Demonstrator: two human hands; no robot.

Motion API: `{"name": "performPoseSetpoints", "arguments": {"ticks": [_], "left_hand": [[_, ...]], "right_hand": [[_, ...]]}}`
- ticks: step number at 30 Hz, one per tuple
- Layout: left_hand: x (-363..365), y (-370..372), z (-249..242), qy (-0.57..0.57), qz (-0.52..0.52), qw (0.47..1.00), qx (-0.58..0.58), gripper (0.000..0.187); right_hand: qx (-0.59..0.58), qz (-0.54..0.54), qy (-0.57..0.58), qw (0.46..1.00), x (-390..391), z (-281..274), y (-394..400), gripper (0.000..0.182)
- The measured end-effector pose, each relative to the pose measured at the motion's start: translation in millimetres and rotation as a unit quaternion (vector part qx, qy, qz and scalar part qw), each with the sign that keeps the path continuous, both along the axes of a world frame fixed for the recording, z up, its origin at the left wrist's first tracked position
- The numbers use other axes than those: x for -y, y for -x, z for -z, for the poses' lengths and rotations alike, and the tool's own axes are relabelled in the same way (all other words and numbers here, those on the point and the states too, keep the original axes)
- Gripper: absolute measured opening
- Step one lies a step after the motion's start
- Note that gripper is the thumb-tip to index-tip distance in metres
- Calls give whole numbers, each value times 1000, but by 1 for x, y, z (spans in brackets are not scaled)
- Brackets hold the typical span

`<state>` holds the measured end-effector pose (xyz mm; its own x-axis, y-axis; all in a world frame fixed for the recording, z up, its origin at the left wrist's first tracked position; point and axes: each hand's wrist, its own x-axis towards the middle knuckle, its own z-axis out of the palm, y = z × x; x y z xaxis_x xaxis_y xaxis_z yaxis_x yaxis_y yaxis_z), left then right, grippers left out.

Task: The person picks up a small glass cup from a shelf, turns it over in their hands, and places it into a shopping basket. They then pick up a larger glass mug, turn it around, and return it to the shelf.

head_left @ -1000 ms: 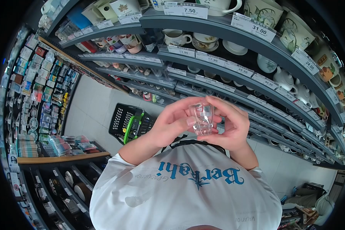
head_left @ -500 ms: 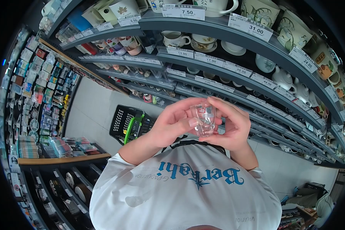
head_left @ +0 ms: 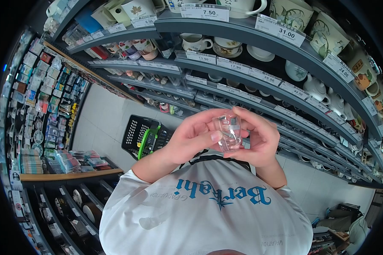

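Note:
A small clear drinking glass (head_left: 229, 134) is held up in front of my chest, between both hands. My left hand (head_left: 195, 132) is closed on its left side, the thumb pressed on the glass wall and the fingers behind it. On the other side, my right hand (head_left: 261, 138) curves around the glass, with fingertips at its upper end and the thumb near its lower end. A small printed label shows through the glass. Some of my fingers are hidden behind it.
Ahead, tiered shelves (head_left: 238, 29) carry mugs, teapots (head_left: 315, 88), a creamer (head_left: 195, 43) and price tags (head_left: 281, 30). A black shopping basket (head_left: 134, 132) with a green handle (head_left: 149, 140) stands on the floor at left. Packaged goods (head_left: 47, 89) hang beyond the aisle.
The glass has turned slightly in my fingers and tilts a little differently. Both hands keep their hold, with only a tiny shift to the right.

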<state>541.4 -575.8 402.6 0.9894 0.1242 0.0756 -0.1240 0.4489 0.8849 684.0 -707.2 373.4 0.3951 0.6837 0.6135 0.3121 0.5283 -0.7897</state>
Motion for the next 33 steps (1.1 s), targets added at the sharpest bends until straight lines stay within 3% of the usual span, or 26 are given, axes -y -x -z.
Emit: {"name": "performPoseSetpoints", "arguments": {"ticks": [5,8,10,16,18,28,30,33], "left_hand": [[-1,-2,2,18,3,1000,14,49],[0,-4,1,19,2,999,31,50],[0,-5,0,13,3,999,40,51],[3,-6,-2,-10,0,999,34,55],[6,-5,-4,-42,-29,999,-2,64],[11,-3,-1,-43,-47,998,-5,64],[9,-2,1,-17,-28,999,21,52],[10,-3,2,-27,-34,999,26,52]], "right_hand": [[2,17,14,1000,0,-3,3,76],[40,59,4,997,-2,-5,5,73],[140,121,-6,983,-2,-8,6,76],[148,171,10,974,1,-12,14,70],[172,184,-2,968,0,-12,14,69],[222,233,-26,946,-4,-11,17,66],[219,235,-25,947,-4,-10,18,66],[218,239,-26,946,-4,-9,19,66]]}}
